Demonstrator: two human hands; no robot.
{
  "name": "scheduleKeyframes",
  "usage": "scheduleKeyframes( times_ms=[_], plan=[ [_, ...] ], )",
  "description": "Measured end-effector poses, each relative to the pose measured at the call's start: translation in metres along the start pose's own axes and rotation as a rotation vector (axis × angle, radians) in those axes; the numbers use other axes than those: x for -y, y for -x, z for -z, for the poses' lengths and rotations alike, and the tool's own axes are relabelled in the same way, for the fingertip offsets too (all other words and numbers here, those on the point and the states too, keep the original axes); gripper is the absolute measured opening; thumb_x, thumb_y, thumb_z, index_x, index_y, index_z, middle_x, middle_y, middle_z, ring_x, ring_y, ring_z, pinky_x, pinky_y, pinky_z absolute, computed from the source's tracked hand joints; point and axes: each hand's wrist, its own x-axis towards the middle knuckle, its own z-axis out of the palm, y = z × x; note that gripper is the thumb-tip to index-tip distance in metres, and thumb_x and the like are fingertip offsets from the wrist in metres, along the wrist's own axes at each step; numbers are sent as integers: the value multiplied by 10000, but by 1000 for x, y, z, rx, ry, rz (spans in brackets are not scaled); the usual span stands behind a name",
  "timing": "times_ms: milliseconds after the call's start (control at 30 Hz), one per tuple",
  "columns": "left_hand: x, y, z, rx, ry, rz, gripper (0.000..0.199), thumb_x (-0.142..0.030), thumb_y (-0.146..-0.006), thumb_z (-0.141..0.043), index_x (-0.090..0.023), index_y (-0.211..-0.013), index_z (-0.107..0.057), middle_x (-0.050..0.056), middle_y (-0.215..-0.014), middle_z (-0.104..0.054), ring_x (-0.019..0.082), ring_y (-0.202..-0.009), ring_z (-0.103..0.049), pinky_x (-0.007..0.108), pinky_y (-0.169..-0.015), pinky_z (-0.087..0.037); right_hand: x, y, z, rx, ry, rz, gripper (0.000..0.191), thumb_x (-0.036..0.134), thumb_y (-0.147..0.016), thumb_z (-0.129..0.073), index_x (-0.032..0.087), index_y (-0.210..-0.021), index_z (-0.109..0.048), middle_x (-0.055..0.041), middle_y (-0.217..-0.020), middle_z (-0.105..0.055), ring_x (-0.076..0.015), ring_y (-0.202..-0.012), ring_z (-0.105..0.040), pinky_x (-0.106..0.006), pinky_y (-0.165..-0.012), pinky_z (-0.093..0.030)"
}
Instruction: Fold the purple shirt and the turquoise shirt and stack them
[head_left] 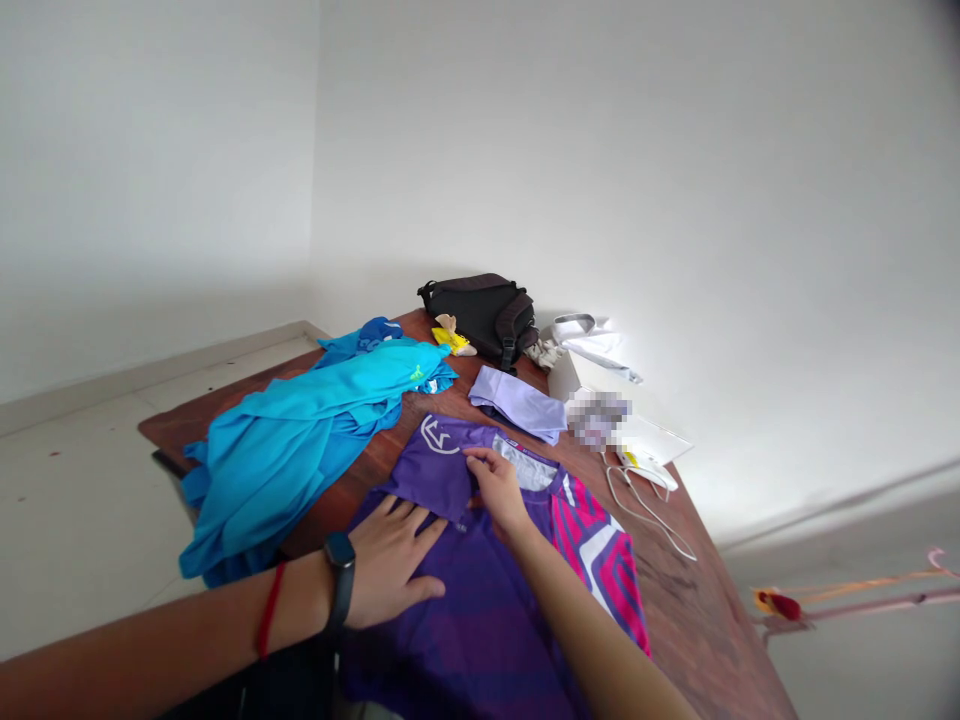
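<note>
A purple jersey lies spread on the wooden table, its pink-and-white patterned sleeve out to the right. One part, bearing a white emblem, is folded over near the collar. My left hand, with a dark watch and a red band on the arm, rests flat on the jersey with fingers spread. Just right of it, my right hand pinches the edge of the folded part between thumb and fingers. Some of its fingertips are hidden.
Left of the jersey, bright blue clothing lies heaped. Behind are folded lavender cloth, a black backpack and a yellow item. A white box, white clothing and a white cable lie right on the wooden table.
</note>
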Motion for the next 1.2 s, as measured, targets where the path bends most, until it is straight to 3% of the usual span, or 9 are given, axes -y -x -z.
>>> scheduleKeyframes(
  times_ms=[100, 167, 233, 300, 400, 533, 667, 900, 1200],
  plan=[
    [4, 17, 17, -11, 40, -5, 338, -423, -945, -587, -247, -1224, -661, 86, -1220, -665, 272, -1134, -606, 401, -986, -452, -2, 4, 19, 158, 163, -108, 408, 415, -839, -566, 209, -1191, -568, 61, -557, -578, -158, -419, -569, -249, -412, -432],
    [12, 22, 26, -59, 31, 70, 218, -287, -981, -532, -269, -1135, -685, 45, -1076, -687, 215, -978, -643, 341, -883, -484, 4, 2, 32, 140, 389, -10, 349, 417, -869, -548, 209, -1146, -591, 57, -528, -584, -156, -393, -561, -244, -426, -412],
    [23, 22, 30, -146, -29, 187, 224, -222, -964, -547, -267, -1151, -662, 44, -1068, -658, 213, -959, -628, 335, -844, -488, 14, -6, 39, 33, 603, 167, 230, 392, -884, -542, 204, -953, -655, 32, -547, -603, -147, -441, -578, -242, -481, -407],
    [33, 18, 31, -196, -91, 268, 270, -198, -919, -610, -245, -1183, -634, 62, -1114, -622, 236, -1007, -606, 345, -840, -491, 26, -22, 37, -14, 730, 277, 227, 371, -891, -546, 200, -809, -671, -1, -616, -654, -158, -558, -627, -243, -547, -408],
    [44, 10, 29, -151, -127, 294, 230, -140, -901, -596, -218, -1113, -641, 66, -1076, -611, 236, -996, -605, 336, -816, -501, 40, -54, 15, 44, 826, 329, 236, 373, -890, -589, 193, -782, -696, -27, -729, -710, -169, -705, -659, -237, -611, -404],
    [49, 7, 26, -85, -142, 296, 223, -87, -918, -499, -210, -1031, -647, 56, -996, -618, 227, -956, -625, 325, -781, -508, 45, -94, -23, 152, 849, 296, 290, 446, -861, -660, 188, -737, -706, -26, -740, -724, -146, -693, -657, -213, -580, -392],
    [52, 12, 25, -82, -127, 297, 264, -102, -934, -468, -233, -1087, -640, 46, -1024, -611, 204, -923, -643, 296, -744, -507, 38, -112, -43, 166, 870, 256, 266, 415, -807, -729, 187, -674, -692, -20, -694, -710, -144, -672, -659, -206, -546, -371],
    [55, 19, 27, -46, -117, 246, 308, -84, -907, -436, -238, -1075, -643, 45, -997, -590, 190, -841, -638, 284, -671, -489, 30, -113, -40, 123, 889, 273, 229, 362, -830, -717, 188, -687, -678, -35, -748, -713, -165, -740, -662, -225, -582, -374],
    [54, 24, 44, -17, -50, 220, 295, -75, -803, -473, -232, -948, -675, 43, -902, -624, 213, -873, -628, 323, -765, -504, 28, -108, -42, 70, 880, 310, 230, 384, -854, -695, 197, -724, -658, -44, -774, -697, -188, -762, -641, -253, -657, -403]
  ],
)
